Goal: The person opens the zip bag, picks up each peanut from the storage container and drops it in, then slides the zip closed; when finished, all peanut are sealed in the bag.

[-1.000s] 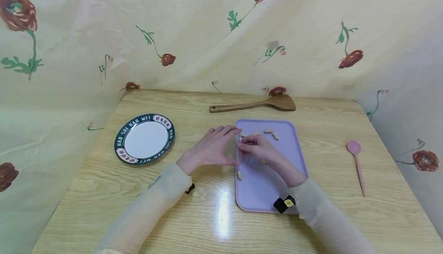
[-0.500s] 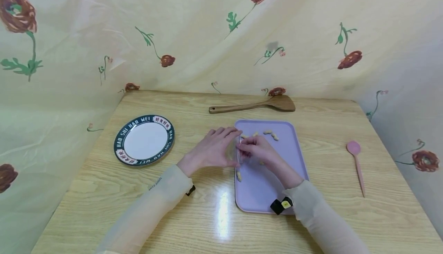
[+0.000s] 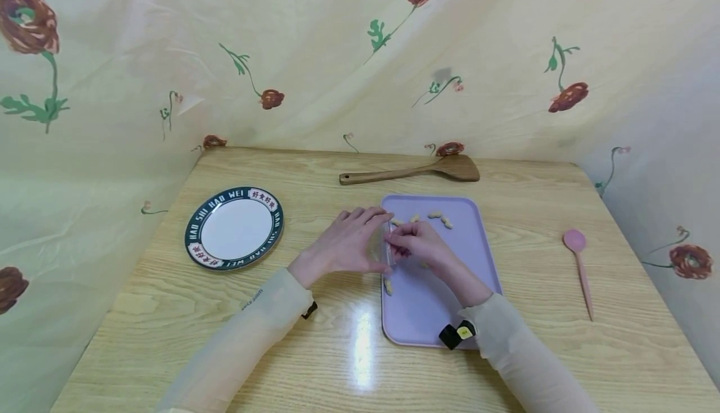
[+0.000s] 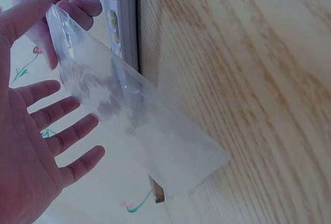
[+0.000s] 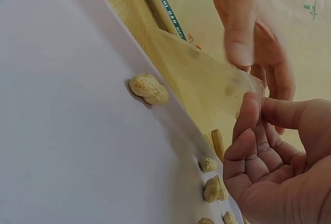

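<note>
A clear plastic bag (image 4: 150,136) hangs between the hands, over the left edge of the lilac tray (image 3: 427,313). The right hand (image 3: 419,241) pinches the bag's upper edge between thumb and fingers. Facing it, the left hand (image 3: 349,241) spreads its thumb and straight fingers along that same edge, fingertips right at the plastic. In the left wrist view its palm shows beside the bag. Several peanuts in shells lie on the tray, among them one peanut (image 5: 149,89) by the left rim and another peanut (image 3: 447,222) toward the back.
A wooden spatula (image 3: 388,175) lies behind the tray. To the left is a white plate (image 3: 236,228) with a dark patterned rim. A pink spoon (image 3: 579,257) lies on the right of the wooden table (image 3: 315,363). Floral cloth (image 3: 315,44) hangs behind.
The right hand and forearm have shifted very slightly left, with the pinch at the bag's edge kept. The left hand has stayed almost still.
</note>
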`<state>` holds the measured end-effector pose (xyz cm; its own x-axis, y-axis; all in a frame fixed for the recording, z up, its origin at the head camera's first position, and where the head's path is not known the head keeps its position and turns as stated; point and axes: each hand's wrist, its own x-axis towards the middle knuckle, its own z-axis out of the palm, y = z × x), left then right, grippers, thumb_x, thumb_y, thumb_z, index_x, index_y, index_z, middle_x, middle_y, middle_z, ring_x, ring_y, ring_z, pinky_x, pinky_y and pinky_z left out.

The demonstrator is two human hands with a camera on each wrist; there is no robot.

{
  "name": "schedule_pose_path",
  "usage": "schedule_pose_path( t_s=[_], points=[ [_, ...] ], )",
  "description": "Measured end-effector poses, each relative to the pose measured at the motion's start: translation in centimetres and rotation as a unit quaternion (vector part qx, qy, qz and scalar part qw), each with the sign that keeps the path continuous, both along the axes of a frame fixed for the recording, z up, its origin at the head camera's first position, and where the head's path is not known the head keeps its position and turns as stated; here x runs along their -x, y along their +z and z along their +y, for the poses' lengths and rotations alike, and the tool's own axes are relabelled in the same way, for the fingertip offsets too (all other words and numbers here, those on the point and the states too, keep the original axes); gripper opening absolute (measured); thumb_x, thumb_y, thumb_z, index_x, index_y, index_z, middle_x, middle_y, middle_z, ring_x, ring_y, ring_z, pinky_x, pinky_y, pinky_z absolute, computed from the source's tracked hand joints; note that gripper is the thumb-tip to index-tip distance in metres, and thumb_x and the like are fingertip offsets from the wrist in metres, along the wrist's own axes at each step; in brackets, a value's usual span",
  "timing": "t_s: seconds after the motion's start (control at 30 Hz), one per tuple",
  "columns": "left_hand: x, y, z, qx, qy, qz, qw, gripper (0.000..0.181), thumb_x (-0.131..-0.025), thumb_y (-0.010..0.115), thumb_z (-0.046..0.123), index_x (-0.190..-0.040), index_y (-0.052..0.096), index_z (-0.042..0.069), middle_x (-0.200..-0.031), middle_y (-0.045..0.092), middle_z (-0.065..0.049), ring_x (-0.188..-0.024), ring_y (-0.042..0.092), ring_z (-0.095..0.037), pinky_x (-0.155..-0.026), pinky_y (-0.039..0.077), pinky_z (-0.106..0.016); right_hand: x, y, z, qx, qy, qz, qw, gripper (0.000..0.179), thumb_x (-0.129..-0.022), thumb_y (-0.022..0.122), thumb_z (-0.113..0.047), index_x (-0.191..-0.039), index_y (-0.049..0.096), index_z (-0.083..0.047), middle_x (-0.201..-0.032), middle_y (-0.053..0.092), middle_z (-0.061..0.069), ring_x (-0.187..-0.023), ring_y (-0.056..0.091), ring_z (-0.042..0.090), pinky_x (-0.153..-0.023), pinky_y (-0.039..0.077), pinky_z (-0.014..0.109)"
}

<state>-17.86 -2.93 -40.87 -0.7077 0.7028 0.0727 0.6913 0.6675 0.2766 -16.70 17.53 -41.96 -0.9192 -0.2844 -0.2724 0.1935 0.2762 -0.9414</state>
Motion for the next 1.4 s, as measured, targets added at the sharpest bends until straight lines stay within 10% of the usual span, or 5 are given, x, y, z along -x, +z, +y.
schedule_pose_path(
  t_s=[0.43,0.6,0.83,0.93,1.4],
  points=[
    [-0.1,0.3,0.5,-0.146,0.08,0.002,0.986,0.044,-0.105,0.045,0.041,-0.13,0.059,0.009,-0.129,0.06,-0.004,-0.119,0.053,-0.022,-0.098,0.044,-0.042,0.0,0.1,0.1,-0.018,-0.013,0.006,0.9997,0.024,-0.098,0.062,-0.013,-0.098,0.067,0.01,-0.068,0.064,0.0,-0.064,0.059,0.012,-0.064,0.048,0.027],
    [-0.5,0.8,1.1,-0.266,0.142,-0.082,0.9499,0.028,-0.106,0.048,0.032,-0.106,0.066,0.01,-0.088,0.063,0.0,-0.077,0.057,-0.015,-0.067,0.048,-0.03,0.1,0.1,0.2,-0.015,-0.013,0.012,0.9997,0.027,-0.098,0.064,-0.017,-0.095,0.067,0.009,-0.067,0.063,0.0,-0.062,0.058,0.011,-0.063,0.047,0.027],
    [-0.8,1.3,1.9,-0.396,0.207,-0.28,0.8495,0.033,-0.105,0.049,0.026,-0.089,0.06,0.0,-0.07,0.058,-0.005,-0.055,0.049,-0.012,-0.051,0.04,-0.025,0.0,0.1,0.1,-0.013,-0.022,0.016,0.9995,0.027,-0.098,0.065,-0.021,-0.091,0.068,0.005,-0.065,0.062,0.0,-0.061,0.056,0.012,-0.062,0.046,0.028],
    [-1.0,1.1,2.3,-0.413,0.224,-0.321,0.8226,0.031,-0.105,0.049,0.024,-0.088,0.058,-0.001,-0.072,0.059,-0.01,-0.054,0.048,-0.012,-0.05,0.04,-0.023,-0.1,0.4,-0.1,-0.016,-0.029,0.02,0.9992,0.027,-0.098,0.065,-0.022,-0.089,0.068,0.004,-0.065,0.062,0.0,-0.061,0.056,0.012,-0.062,0.046,0.028],
    [-1.3,-0.3,3.0,-0.417,0.236,-0.358,0.8012,0.029,-0.105,0.05,0.026,-0.093,0.061,0.001,-0.072,0.06,-0.004,-0.054,0.055,-0.013,-0.052,0.048,-0.025,-0.3,0.4,-0.3,0.007,-0.018,0.043,0.9989,0.022,-0.097,0.065,-0.015,-0.086,0.066,0.004,-0.066,0.063,0.001,-0.061,0.057,0.011,-0.061,0.047,0.025]
  ],
)
